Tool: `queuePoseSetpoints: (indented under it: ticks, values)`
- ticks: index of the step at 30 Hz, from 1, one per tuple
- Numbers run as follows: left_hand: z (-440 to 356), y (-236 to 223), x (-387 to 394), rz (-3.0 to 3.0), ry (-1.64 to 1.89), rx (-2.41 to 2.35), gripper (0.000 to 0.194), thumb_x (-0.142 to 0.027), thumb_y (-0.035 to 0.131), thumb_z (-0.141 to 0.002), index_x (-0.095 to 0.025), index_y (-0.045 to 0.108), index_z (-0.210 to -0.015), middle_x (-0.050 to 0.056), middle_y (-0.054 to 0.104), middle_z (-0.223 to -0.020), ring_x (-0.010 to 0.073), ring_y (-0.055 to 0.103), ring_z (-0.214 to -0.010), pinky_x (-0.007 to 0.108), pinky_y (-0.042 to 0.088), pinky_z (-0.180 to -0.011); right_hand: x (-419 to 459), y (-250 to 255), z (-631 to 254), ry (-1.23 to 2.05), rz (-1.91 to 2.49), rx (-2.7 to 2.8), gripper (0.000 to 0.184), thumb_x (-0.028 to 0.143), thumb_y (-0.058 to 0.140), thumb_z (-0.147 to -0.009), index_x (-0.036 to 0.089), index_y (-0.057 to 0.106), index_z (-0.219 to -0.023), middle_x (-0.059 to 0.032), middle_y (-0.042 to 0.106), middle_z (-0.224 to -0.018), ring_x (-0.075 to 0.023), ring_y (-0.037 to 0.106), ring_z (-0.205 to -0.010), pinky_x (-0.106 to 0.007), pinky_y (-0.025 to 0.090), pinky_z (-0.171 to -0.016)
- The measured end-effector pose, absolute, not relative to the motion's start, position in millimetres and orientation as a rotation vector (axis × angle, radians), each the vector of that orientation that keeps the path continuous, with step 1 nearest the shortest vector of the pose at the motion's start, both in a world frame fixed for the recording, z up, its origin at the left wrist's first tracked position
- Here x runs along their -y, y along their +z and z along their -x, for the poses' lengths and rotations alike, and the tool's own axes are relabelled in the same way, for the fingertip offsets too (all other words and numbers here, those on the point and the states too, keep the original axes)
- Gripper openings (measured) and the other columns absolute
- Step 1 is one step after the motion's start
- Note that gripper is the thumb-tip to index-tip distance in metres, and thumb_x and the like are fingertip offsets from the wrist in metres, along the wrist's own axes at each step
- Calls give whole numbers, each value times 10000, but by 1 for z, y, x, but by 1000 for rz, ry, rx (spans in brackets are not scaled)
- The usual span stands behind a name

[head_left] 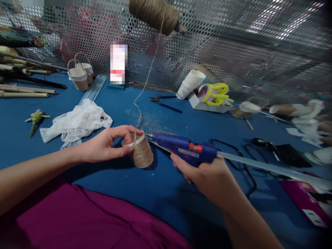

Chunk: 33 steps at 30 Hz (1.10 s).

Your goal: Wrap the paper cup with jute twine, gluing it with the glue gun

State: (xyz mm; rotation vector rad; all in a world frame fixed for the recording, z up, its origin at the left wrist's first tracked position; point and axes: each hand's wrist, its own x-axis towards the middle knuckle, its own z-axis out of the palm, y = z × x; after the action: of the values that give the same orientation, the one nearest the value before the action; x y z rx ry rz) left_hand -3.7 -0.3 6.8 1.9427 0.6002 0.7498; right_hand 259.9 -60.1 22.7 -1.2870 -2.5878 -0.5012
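Observation:
My left hand (110,143) is closed on the rim of a small paper cup wrapped in twine (142,152), thumb on the near side and fingers over the top. The cup leans on its side above the blue table. In my right hand (204,173) is a blue hot glue gun (181,147), its nozzle pointing left at the cup's rim. A long clear glue stick (272,169) sticks out of its back. From the cup a strand of twine (149,77) runs up to a brown twine spool (155,15) hanging above.
White lace (77,121) lies left, with two wrapped cups with handles (79,77) behind it. Pliers (166,103), stacked paper cups (190,83) and a white box with yellow pipe cleaners (210,100) stand toward the mesh wall. A black cord (251,180) curls at right.

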Motion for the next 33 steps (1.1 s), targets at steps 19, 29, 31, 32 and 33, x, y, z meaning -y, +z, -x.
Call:
queuePoseSetpoints:
  ticks: [19,29,31,32,33]
  values:
    - [3,5,0,-1911,762,-628,119,-211,544,-834,-152,503,-738,126,583,-1158,220,485,-1188,358,401,-979,81,31,-232,463,1492,1991,173,350,541,-752,248,543,-613,31,576,-496,-139,538,-431,-254,438,-430]
    - [2,7,0,-1909,750,-625,125,-207,545,-827,-162,491,-724,125,581,-1157,228,477,-1200,370,413,-972,79,36,-234,506,1633,1914,238,347,575,-736,244,494,-537,51,505,-422,-113,468,-353,-234,390,-355]
    - [2,8,0,-1908,753,-620,132,-207,549,-823,-164,484,-717,123,585,-1152,231,486,-1189,377,418,-965,78,36,-237,512,1691,1882,290,350,587,-741,241,475,-496,57,479,-384,-106,446,-324,-233,369,-339]
    - [2,8,0,-1907,754,-618,132,-207,550,-821,-165,481,-716,123,585,-1153,232,491,-1184,379,421,-962,77,35,-238,500,1693,1878,312,346,588,-743,240,467,-476,59,464,-367,-103,436,-316,-234,364,-343]
    - [2,8,0,-1906,753,-614,131,-206,551,-820,-165,480,-717,123,583,-1155,233,492,-1182,380,422,-959,75,35,-240,491,1680,1883,314,337,589,-739,238,474,-465,57,461,-362,-102,435,-321,-236,367,-358]
